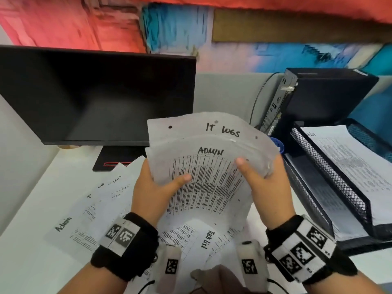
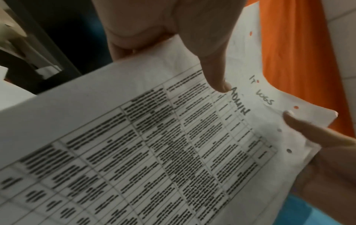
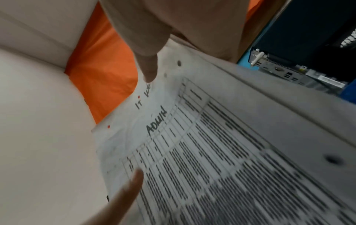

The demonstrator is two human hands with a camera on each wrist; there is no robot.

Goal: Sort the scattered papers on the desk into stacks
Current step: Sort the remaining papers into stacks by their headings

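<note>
Both hands hold a bundle of papers (image 1: 209, 177) raised above the desk. Its front sheet is a printed table headed "ADMIN" (image 2: 240, 102); a sheet behind it, headed "IT LOGS" (image 1: 222, 129), sticks out above. My left hand (image 1: 157, 187) grips the bundle's left edge with the thumb across the front sheet. My right hand (image 1: 261, 175) grips the right edge, thumb on top. More sheets lie scattered on the desk below: one headed "Admin" (image 1: 70, 228) at the left and a "Task List" sheet (image 1: 199, 238) between my wrists.
A dark monitor (image 1: 95, 96) stands at the back left. A black computer case (image 1: 318, 98) is at the back right. A black mesh paper tray (image 1: 331, 179) with printed sheets in it sits at the right. White desk surface (image 1: 27, 257) shows at the left.
</note>
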